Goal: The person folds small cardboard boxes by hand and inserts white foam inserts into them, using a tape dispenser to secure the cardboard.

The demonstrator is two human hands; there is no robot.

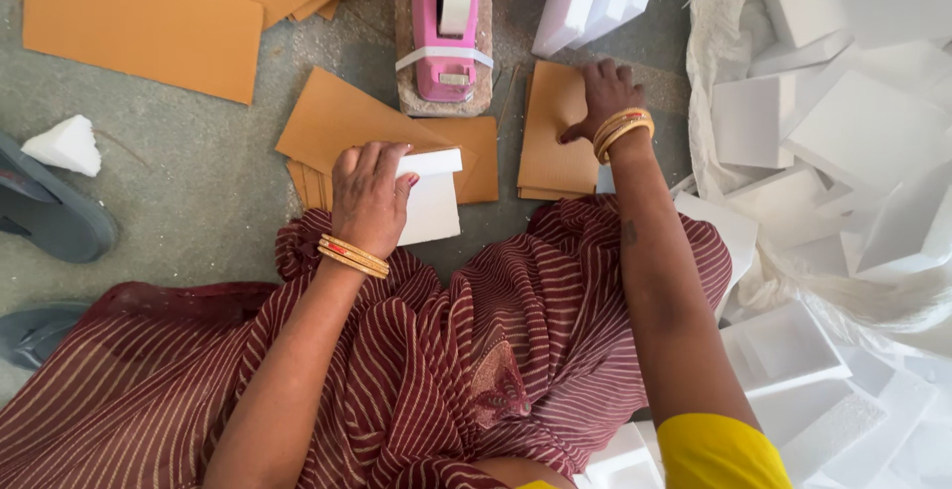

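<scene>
The left hand (370, 196) grips a white foam block (431, 196) over the lap; the right hand (602, 97) presses flat on a cardboard stack (550, 137), just right of the block.

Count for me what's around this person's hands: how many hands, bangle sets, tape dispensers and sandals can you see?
Hands: 2, the left hand on a white foam block, the right hand on a stack of brown cardboard sheets
Bangle sets: 2
Pink tape dispenser: 1
Grey sandals: 2
Total: 7
</scene>
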